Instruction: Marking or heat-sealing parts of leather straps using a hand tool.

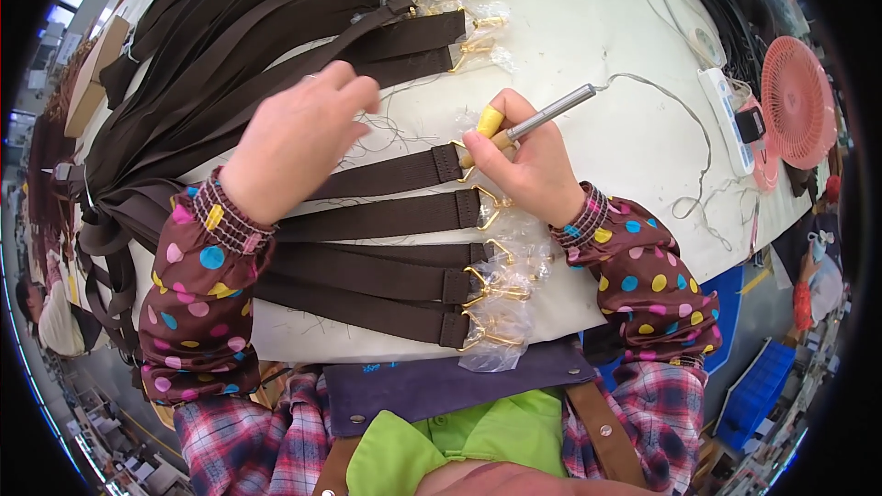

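Strap-end finishing appears underway: right hand (528, 163) grips corded tool (562, 107) near stitched end of 1 brown strap (386, 174) on white table (560, 32); left hand (299, 142) hovers, fingers loosely parted, apparently empty. Next move likely calls for steadying that strap.

The straps (378, 214) are dark brown, the fan (797, 103) pink, the sleeves (197, 312) polka-dotted brown.

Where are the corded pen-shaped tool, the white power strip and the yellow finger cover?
Corded pen-shaped tool (554, 111), head view: silver barrel.
White power strip (725, 118), head view: bare casing.
Yellow finger cover (490, 119), head view: visible middle.
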Action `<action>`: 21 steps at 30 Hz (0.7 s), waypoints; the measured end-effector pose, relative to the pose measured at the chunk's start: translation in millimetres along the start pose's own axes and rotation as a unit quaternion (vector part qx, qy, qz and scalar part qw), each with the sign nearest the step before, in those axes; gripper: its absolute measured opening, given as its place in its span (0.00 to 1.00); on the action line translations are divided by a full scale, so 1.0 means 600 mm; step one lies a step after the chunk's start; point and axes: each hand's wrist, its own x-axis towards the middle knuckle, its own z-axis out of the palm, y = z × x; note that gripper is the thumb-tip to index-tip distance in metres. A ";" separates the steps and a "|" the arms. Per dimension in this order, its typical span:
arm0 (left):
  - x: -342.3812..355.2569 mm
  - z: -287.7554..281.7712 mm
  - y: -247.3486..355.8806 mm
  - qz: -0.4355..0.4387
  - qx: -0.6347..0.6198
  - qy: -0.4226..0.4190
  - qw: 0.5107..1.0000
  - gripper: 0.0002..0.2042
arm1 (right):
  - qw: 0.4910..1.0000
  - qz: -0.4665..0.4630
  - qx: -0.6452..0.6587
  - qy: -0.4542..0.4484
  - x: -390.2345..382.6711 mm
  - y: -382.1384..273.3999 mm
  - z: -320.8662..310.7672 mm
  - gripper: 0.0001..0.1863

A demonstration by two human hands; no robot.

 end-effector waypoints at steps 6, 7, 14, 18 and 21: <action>0.025 0.055 0.027 0.079 -0.255 -0.084 0.960 0.11 | 0.999 -0.018 -0.036 0.000 -0.001 -0.008 -0.001 0.12; 0.028 0.062 0.024 0.069 -0.271 -0.099 0.955 0.10 | 0.999 -0.011 -0.033 -0.001 0.000 -0.004 0.000 0.12; 0.043 0.068 0.014 0.040 -0.301 -0.168 0.938 0.07 | 0.999 0.007 -0.043 -0.009 0.002 0.002 0.002 0.12; 0.041 0.069 0.013 0.042 -0.318 -0.165 0.933 0.06 | 0.998 0.015 -0.053 -0.016 0.001 0.002 0.003 0.12; 0.041 0.068 0.017 0.027 -0.311 -0.158 0.937 0.06 | 0.998 0.015 -0.052 -0.018 0.002 0.003 0.003 0.12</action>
